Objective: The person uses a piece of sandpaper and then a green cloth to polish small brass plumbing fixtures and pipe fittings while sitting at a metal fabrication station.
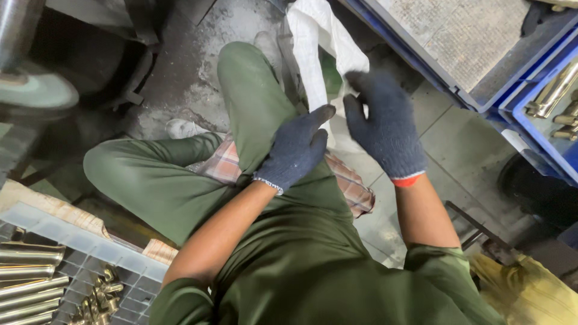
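The white woven sack (319,36) hangs just above both gloved hands — right hand (385,123) pinching its lower edge, left hand (295,150) beside it, fingers loosely extended, gripping nothing.

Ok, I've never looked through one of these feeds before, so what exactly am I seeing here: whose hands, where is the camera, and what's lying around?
There is one picture, taken by a camera worn on the person's head and looking down at their own lap. The person sits with legs crossed in green trousers on a dusty concrete floor.

Both hands wear dark knitted gloves. The left hand rests near the raised knee, fingers pointing toward a white woven sack. The right hand pinches the sack's edge.

At lower left, a grey plastic crate holds brass-coloured metal rods. At upper right, blue bins hold more brass-coloured parts. A plaid cloth lies under the legs, and a yellow bag sits at lower right.
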